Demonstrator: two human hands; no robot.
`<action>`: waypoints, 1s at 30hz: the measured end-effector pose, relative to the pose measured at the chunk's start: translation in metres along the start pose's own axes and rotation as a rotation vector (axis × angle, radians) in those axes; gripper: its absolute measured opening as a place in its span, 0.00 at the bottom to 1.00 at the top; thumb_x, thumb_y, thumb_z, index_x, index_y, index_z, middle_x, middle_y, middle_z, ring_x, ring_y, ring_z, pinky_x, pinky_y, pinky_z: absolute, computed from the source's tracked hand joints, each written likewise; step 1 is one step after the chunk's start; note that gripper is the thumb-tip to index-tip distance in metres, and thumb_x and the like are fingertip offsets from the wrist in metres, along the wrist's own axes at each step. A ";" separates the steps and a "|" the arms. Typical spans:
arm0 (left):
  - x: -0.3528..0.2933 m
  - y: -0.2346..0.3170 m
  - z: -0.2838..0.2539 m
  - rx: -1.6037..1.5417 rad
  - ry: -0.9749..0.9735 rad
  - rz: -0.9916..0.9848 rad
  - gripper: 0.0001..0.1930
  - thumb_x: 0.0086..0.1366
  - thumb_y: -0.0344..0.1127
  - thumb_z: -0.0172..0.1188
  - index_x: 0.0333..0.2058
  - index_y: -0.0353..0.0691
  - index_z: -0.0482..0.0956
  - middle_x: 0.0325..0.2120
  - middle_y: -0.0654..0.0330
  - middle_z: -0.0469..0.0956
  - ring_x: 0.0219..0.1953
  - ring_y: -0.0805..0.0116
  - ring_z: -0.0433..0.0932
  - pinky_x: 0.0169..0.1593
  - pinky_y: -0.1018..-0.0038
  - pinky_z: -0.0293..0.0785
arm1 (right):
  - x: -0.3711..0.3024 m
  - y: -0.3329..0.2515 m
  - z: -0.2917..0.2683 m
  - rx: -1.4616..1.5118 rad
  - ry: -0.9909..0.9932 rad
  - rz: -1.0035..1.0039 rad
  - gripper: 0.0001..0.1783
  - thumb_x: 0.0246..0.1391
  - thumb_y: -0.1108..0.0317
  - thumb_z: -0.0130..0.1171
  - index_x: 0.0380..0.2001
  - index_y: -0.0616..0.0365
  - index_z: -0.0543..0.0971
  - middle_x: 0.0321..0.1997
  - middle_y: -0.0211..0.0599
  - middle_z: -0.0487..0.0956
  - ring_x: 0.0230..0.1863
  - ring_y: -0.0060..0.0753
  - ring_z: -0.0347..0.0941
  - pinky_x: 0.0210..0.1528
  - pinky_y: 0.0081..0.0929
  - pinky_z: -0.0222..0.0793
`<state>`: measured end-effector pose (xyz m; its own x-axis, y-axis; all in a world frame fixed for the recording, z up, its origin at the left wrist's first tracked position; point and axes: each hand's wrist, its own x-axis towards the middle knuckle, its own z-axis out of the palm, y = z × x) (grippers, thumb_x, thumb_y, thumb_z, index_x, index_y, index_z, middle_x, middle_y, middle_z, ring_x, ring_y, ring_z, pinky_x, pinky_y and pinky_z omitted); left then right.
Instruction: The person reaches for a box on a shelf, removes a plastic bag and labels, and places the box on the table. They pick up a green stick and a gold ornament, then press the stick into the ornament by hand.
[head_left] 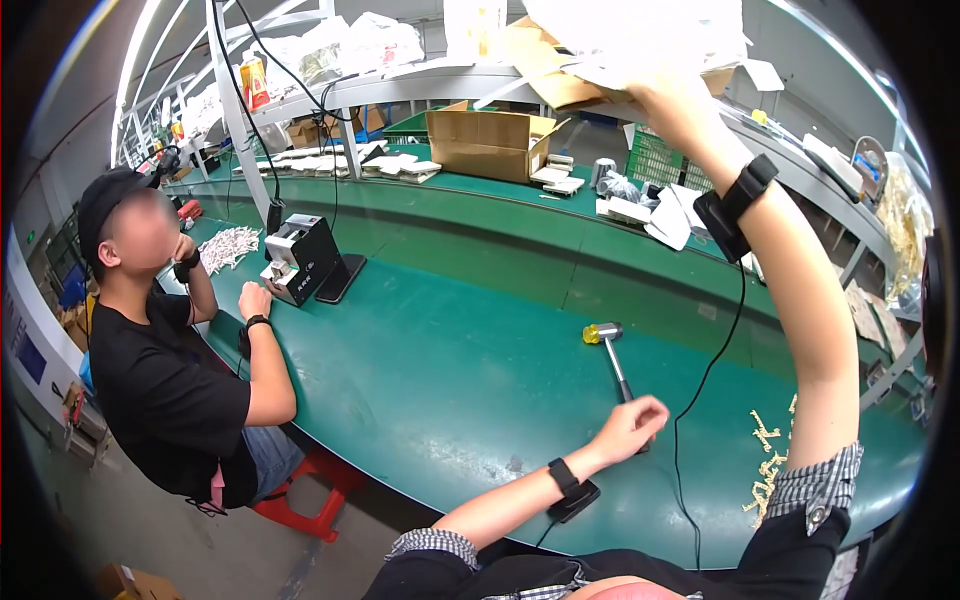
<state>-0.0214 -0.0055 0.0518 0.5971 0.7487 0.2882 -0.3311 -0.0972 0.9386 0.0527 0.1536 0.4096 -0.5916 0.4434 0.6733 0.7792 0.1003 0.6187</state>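
Note:
My right hand (672, 100) is raised to the upper shelf, at the edge of a brown cardboard piece (545, 65) and a bright white, washed-out item (640, 35). Glare hides its fingers. Low over the green table, my left hand (632, 425) has its fingers curled in. What they hold, if anything, is hidden. Beneath that hand runs the dark grip of a hammer (615, 365) with a yellow and grey head; its grip end shows past the wrist side. Small cream-coloured pieces (768, 470) lie scattered beside my right elbow.
A co-worker in black (175, 350) sits at the left on a red stool (320, 500), one hand by a black-and-silver machine (300, 258). White pieces (230, 248) are piled behind it. A cardboard box (485, 143) stands on the back ledge. A black cable (712, 370) hangs from my right wrist.

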 end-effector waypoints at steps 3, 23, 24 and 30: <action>0.017 0.108 -0.028 0.257 0.272 0.516 0.11 0.59 0.31 0.58 0.40 0.37 0.70 0.34 0.64 0.70 0.34 0.77 0.70 0.36 0.80 0.69 | -0.006 0.008 0.007 0.004 0.059 -0.026 0.09 0.43 0.72 0.55 0.31 0.56 0.78 0.30 0.41 0.78 0.38 0.43 0.75 0.41 0.38 0.69; 0.156 0.338 -0.185 -0.084 0.388 0.285 0.46 0.58 0.47 0.61 0.63 0.40 0.36 0.60 0.39 0.44 0.55 0.42 0.63 0.47 0.50 0.74 | 0.035 0.080 -0.025 0.631 0.360 -0.315 0.16 0.35 0.65 0.65 0.32 0.54 0.82 0.30 0.50 0.79 0.35 0.52 0.76 0.42 0.40 0.72; 0.156 0.341 -0.182 -0.123 0.337 0.262 0.46 0.58 0.47 0.60 0.63 0.41 0.36 0.60 0.39 0.44 0.54 0.41 0.63 0.47 0.49 0.74 | 0.032 0.080 -0.032 0.646 0.330 -0.315 0.15 0.35 0.65 0.65 0.32 0.54 0.82 0.30 0.50 0.79 0.35 0.52 0.76 0.42 0.40 0.72; 0.142 0.338 -0.163 -0.159 0.313 0.247 0.43 0.60 0.46 0.58 0.63 0.43 0.38 0.60 0.38 0.42 0.52 0.38 0.66 0.50 0.47 0.72 | 0.029 0.047 -0.077 0.115 -0.149 0.149 0.12 0.36 0.67 0.63 0.29 0.56 0.81 0.30 0.49 0.79 0.36 0.51 0.76 0.41 0.39 0.71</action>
<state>-0.1676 0.1749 0.3786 0.2438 0.8807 0.4061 -0.5595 -0.2143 0.8007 0.0563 0.1031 0.4896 -0.4382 0.5866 0.6811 0.8790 0.1213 0.4611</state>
